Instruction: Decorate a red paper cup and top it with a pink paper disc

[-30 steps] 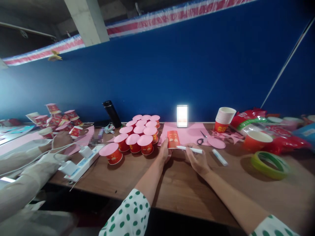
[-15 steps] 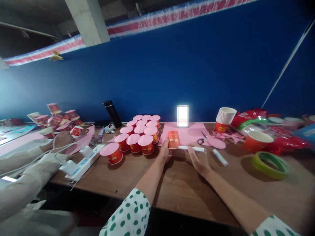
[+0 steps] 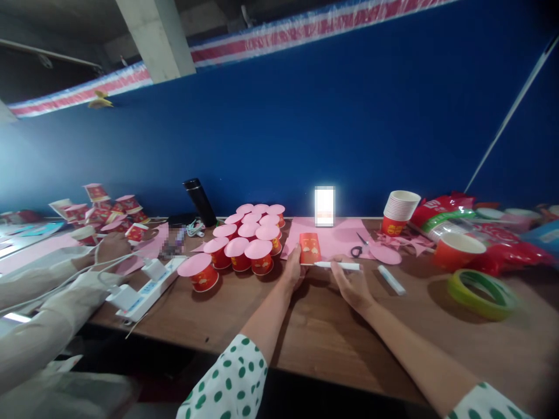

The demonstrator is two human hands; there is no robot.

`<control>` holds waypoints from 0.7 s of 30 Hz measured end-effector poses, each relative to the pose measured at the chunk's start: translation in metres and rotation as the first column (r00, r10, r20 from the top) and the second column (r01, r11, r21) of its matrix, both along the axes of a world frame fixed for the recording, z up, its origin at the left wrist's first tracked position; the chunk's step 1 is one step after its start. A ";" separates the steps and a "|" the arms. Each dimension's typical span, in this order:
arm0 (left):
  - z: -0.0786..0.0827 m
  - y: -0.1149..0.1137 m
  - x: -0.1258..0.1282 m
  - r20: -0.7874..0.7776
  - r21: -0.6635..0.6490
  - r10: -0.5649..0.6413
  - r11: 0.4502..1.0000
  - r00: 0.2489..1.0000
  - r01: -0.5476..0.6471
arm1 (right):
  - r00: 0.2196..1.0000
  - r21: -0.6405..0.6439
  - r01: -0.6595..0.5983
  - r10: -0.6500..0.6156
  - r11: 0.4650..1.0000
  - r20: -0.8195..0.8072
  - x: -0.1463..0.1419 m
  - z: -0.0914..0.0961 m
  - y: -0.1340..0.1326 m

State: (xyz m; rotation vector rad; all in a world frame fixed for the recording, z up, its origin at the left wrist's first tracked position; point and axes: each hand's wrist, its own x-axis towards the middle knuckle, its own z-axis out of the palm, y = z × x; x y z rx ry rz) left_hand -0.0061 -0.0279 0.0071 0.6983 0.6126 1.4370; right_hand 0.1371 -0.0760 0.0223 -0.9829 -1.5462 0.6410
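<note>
Your left hand (image 3: 293, 270) is gripping a red cup (image 3: 311, 248), your right hand (image 3: 353, 287) pinching a white pen (image 3: 351, 266), below frame center.

- We find the scene rather dim, and the ceiling (image 3: 65, 20) in the upper left is very dark.
- At the left edge, a pale light spreads over the blue wall (image 3: 349, 134).
- The screen (image 3: 325, 206) near the centre is overexposed, with a white halo and a blocky, pixelated border.
- We see soft shadows on the table (image 3: 305, 343), beside the tape roll (image 3: 467, 304) and below the left hand (image 3: 293, 269).
- The red cup (image 3: 310, 247) and the white pen (image 3: 345, 266) are readable, but slightly soft.
- Toward the lower right, we notice smeared blur and stretching.
</note>
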 end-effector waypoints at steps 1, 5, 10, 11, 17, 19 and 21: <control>0.000 0.000 0.000 -0.005 -0.003 0.003 1.000 1.000 -0.003 | 1.000 -0.005 -0.009 0.009 1.000 0.010 0.000 0.000 0.000; 0.001 -0.001 0.000 0.008 -0.018 0.012 1.000 1.000 -0.011 | 0.999 0.037 0.034 -0.034 0.999 -0.007 0.000 0.003 -0.002; 0.003 -0.002 -0.001 0.000 -0.028 -0.013 1.000 1.000 0.012 | 0.993 0.092 0.114 -0.113 0.989 -0.014 0.002 0.008 -0.003; 0.004 -0.003 -0.001 -0.002 -0.024 -0.020 1.000 1.000 0.020 | 0.994 0.100 0.113 -0.113 0.989 -0.009 0.002 0.009 -0.003; 0.006 -0.005 0.000 -0.030 0.023 -0.054 0.998 0.998 0.055 | 0.995 0.136 0.084 -0.091 0.987 0.049 0.001 0.007 -0.004; 0.005 -0.004 0.000 -0.041 0.022 -0.053 0.998 0.998 0.054 | 0.995 0.125 0.077 -0.083 0.989 0.049 0.001 0.006 -0.003; 0.004 -0.003 0.000 -0.042 0.031 -0.051 0.998 0.998 0.052 | 0.996 0.118 0.068 -0.074 0.991 0.051 0.001 0.005 -0.003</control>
